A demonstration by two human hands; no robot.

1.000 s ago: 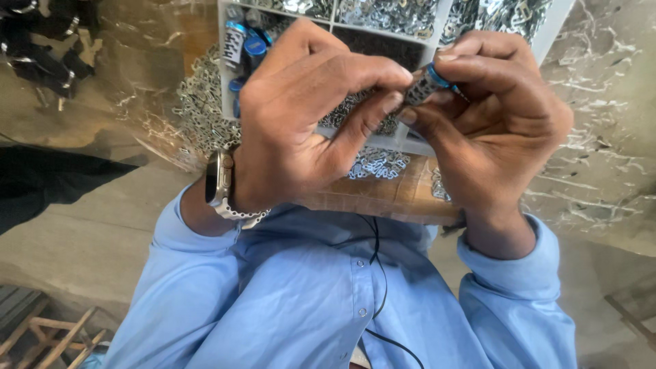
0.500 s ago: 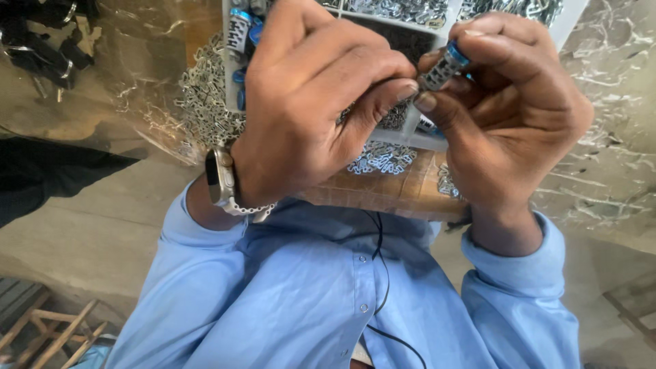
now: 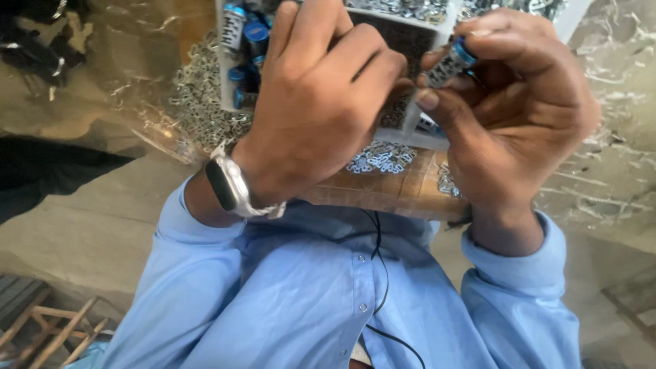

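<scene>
My right hand (image 3: 512, 109) grips a small dark cylinder with a blue cap (image 3: 447, 63) between thumb and fingers, tilted up to the right. My left hand (image 3: 321, 102), with a silver wristwatch (image 3: 232, 186), is curled close against it; its fingertips meet the cylinder's lower end, and whatever they pinch is hidden. Both hands hover over a white divided tray (image 3: 417, 133). One compartment at the tray's left holds several more blue-capped cylinders (image 3: 242, 41). Other compartments hold small silvery metal parts (image 3: 410, 8).
The tray stands on a wooden board (image 3: 389, 191) with loose metal clips (image 3: 379, 158) and a heap of silvery pieces (image 3: 198, 102) to the left. Crinkled clear plastic sheet (image 3: 608, 157) covers the surface around. A wooden frame (image 3: 48, 328) lies at the lower left.
Both hands have risen toward the camera and shifted slightly up over the tray, still pressed together around the cylinder, which now points up to the right.
</scene>
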